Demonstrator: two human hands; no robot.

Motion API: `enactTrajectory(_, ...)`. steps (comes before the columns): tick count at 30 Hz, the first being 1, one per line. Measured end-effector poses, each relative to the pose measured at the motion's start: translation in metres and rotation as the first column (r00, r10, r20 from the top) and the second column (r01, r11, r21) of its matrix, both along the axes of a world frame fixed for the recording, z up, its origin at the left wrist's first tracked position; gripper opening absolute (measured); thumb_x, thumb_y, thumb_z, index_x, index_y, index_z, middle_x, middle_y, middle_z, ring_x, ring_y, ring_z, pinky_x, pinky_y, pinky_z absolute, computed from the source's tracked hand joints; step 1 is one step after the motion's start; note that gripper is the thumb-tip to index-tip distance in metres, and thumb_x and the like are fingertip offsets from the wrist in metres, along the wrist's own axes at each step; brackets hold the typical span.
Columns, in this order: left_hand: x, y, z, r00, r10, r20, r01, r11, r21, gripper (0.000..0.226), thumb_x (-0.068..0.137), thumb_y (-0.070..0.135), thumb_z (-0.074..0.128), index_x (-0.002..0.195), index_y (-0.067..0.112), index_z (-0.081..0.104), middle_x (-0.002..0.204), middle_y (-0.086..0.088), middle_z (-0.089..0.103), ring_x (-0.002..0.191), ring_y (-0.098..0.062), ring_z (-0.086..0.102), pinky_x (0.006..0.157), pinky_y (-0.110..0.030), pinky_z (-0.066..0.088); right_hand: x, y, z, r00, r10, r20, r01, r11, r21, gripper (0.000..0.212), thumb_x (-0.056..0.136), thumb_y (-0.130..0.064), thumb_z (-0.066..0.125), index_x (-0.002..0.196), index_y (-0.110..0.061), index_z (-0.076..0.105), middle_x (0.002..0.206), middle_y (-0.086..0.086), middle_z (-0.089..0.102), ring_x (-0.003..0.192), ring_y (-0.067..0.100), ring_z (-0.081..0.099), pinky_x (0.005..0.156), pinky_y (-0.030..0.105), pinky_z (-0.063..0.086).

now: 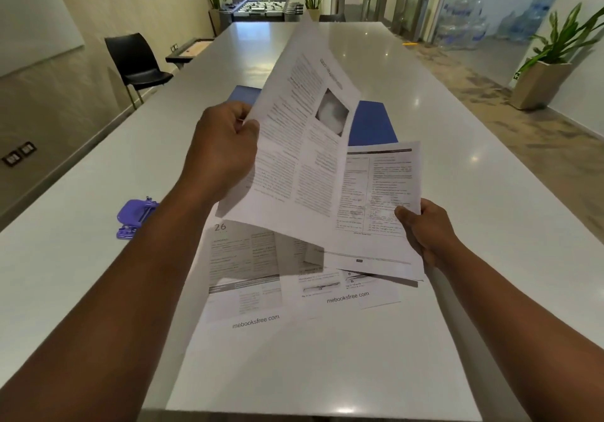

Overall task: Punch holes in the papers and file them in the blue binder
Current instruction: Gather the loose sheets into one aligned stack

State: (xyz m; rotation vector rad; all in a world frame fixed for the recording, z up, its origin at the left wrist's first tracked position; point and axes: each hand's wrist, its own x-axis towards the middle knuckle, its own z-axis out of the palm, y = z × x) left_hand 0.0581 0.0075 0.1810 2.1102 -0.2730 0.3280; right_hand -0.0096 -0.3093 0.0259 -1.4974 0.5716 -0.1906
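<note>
My left hand (pixel 225 147) pinches the left edge of a printed sheet (pixel 300 134) and holds it raised and tilted above the table. My right hand (pixel 425 228) grips the right edge of another printed sheet (pixel 379 205), which lies partly under the raised one. Beneath them, several more printed pages (pixel 248 277) lie spread on the white table (pixel 294 372). The blue binder (pixel 372 124) lies flat behind the papers, mostly hidden by the raised sheet. A purple hole punch (pixel 135 217) sits on the table to the left, beside my left forearm.
The long white table stretches far ahead. A black chair (pixel 137 62) stands off its left side. Potted plants (pixel 552 62), a foosball table (pixel 261 6) and stacked water bottles (pixel 474 19) stand farther off.
</note>
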Motion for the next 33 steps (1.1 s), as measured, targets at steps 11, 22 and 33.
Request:
enactTrajectory(11,-0.002,-0.014,-0.074,0.886,-0.137,-0.444,-0.031,0.936,-0.351,0.013,0.097,0.009,0.062,0.088,0.013,0.072,0.097,-0.009,0.078,0.089,-0.029,0.076,0.086,-0.047,0.062,-0.014,0.018,0.027,0.991,0.078,0.11,-0.098,0.977,0.189,0.018,0.099,-0.007,0.063,0.114,-0.015,0.068,0.113,0.009,0.078,0.097,0.032,0.077,0.082,0.048,0.062)
enactTrajectory(22,-0.024,-0.039,-0.107,0.751,-0.275,-0.601,-0.063,0.875,-0.479,0.01,0.102,0.013,0.059,0.11,0.013,0.064,0.105,-0.006,0.076,0.092,-0.026,0.075,0.079,-0.042,0.063,-0.038,0.043,0.042,0.959,0.215,0.187,-0.257,0.937,0.239,0.026,0.095,-0.015,0.068,0.12,-0.011,0.07,0.115,0.019,0.075,0.102,0.042,0.073,0.082,0.052,0.061)
enactTrajectory(33,-0.026,-0.039,-0.115,0.725,-0.333,-0.603,-0.055,0.845,-0.532,0.02,0.104,0.013,0.054,0.121,0.013,0.063,0.116,-0.005,0.075,0.104,-0.028,0.072,0.095,-0.049,0.058,-0.034,0.04,0.035,0.955,0.238,0.175,-0.292,0.854,0.431,0.057,0.096,-0.054,0.062,0.14,-0.019,0.062,0.14,0.017,0.064,0.127,0.044,0.061,0.107,0.063,0.045)
